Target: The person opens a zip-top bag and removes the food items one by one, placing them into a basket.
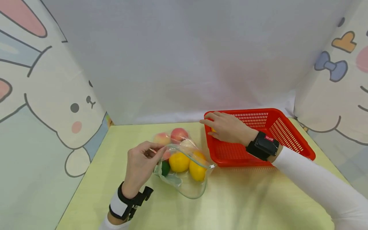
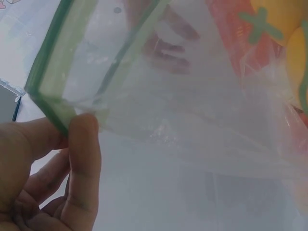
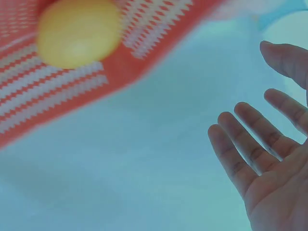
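My left hand pinches the rim of a clear zip bag between thumb and forefinger; in the left wrist view the fingertips meet on its green edge. The bag lies with its mouth open toward me. Inside it are yellow fruits, reddish peach-like fruits and a dark green item. My right hand is over the left side of a red basket, fingers spread. One yellow fruit sits in the basket, partly hidden by that hand in the head view; the right wrist view shows the palm apart from it.
The basket, with slotted walls, stands at the right of the pale yellow table, close to the bag. A white-grey sheet rises behind the table, and printed cartoon panels flank both sides.
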A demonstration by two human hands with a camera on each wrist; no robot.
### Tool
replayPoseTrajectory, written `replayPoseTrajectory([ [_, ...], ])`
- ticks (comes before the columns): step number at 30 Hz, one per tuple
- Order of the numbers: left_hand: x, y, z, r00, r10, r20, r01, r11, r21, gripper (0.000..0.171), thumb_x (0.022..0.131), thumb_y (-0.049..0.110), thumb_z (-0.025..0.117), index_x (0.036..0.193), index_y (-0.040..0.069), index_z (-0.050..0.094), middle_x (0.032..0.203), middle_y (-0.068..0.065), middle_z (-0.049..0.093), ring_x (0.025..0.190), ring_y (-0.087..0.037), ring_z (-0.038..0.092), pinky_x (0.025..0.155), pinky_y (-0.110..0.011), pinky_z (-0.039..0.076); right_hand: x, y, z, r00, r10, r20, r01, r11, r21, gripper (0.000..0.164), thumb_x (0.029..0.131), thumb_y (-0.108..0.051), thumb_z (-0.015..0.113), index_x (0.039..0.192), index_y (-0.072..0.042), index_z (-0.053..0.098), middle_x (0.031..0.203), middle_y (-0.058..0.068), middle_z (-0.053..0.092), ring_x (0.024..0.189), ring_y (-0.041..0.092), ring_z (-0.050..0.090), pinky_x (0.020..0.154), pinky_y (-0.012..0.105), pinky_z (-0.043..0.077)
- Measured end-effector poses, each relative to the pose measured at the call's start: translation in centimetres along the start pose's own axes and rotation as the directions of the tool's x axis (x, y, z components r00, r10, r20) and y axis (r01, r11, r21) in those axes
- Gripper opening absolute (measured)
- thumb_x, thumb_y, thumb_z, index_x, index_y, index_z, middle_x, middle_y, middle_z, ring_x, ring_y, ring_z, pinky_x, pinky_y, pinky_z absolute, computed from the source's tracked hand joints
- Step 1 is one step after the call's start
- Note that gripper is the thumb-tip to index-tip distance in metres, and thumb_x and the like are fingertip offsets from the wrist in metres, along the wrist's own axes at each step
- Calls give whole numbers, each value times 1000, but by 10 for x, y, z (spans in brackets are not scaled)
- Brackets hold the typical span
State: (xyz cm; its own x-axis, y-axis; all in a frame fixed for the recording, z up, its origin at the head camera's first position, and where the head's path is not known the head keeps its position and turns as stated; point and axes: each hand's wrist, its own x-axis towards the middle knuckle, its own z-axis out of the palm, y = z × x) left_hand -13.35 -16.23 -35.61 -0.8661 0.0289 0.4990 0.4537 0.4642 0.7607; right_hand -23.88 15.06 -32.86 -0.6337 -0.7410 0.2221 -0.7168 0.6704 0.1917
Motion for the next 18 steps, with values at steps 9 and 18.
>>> replayPoseTrajectory([
  [9, -1, 1, 0, 1000, -11, 2, 11, 1000, 2, 6, 88, 7, 85, 93, 7, 83, 83, -8, 79, 57, -5, 65, 56, -22, 59, -9, -72, -31, 807, -456, -375, 378, 887, -264, 54, 83, -31, 92, 126, -11, 67, 117, 5, 77, 106, 22, 73, 93, 31, 63],
  [18, -1, 0, 0, 1000, -9, 0, 9, 1000, 4, 6, 88, 8, 86, 93, 8, 82, 82, -7, 79, 57, -5, 65, 55, -22, 58, -22, -130, 10, 796, -571, -200, 511, 812, -282, 31, 96, -33, 80, 122, -21, 68, 112, -6, 68, 100, 12, 63, 90, 19, 57],
])
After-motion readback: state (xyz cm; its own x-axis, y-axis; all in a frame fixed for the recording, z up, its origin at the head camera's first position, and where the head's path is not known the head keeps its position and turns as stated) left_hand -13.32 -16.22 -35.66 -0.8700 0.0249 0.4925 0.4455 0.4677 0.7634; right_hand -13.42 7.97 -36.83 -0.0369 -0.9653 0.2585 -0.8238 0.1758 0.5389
